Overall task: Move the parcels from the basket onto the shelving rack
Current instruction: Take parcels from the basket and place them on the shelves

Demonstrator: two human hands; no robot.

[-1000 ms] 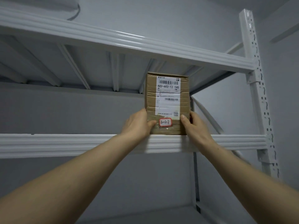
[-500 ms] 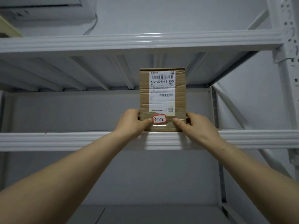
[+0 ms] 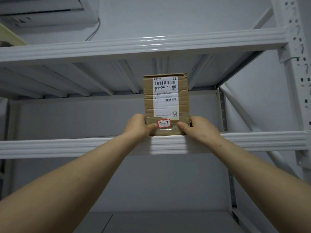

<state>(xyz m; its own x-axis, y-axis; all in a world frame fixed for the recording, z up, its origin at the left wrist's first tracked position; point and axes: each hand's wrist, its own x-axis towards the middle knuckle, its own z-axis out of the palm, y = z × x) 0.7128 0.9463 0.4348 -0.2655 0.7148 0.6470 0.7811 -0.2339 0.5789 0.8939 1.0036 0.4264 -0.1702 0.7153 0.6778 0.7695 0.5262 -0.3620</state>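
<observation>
Parcel (image 3: 166,105) unmoved on shelving rack (image 3: 67,147), fingers of left hand (image 3: 136,127) and right hand (image 3: 200,129) tight round its base

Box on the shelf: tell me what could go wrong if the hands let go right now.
1. The box stands on end at the front edge of the shelf; released there, it may tip forward and fall.
2. The left hand and right hand grip only its lower corners, so pushing it deeper might tilt it rather than slide it.
3. How much of its base rests on the shelf is hidden.
</observation>
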